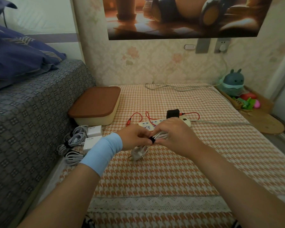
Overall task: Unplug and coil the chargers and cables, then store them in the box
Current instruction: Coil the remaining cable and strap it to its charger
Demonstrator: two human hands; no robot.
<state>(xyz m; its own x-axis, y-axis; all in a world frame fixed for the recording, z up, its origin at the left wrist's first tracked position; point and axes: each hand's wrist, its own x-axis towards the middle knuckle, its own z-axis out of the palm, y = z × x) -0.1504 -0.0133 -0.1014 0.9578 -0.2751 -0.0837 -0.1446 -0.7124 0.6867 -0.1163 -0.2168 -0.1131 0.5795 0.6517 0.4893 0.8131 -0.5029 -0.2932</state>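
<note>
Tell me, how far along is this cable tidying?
Done: two white chargers and coiled grey cables lie beside the box. In hand: the left hand and right hand grip a white cable at its black strap, plug dangling. Remaining: the black charger with its red cable sits on the power strip, and the box is lidded, so nothing looks stored.

Two readable markings, both at the left edge of the orange-and-white houndstooth cloth (pixel 155 175), near the cream plastic box with brown lid (pixel 95 102).

- Farther white rectangular plastic charger block (pixel 94 131): grey "90W" on its top face, reads upside down from here.
- Nearer white rectangular plastic charger block (pixel 92 143): grey "GaN" on its top face, upright.

Any other print is too small to read.
</note>
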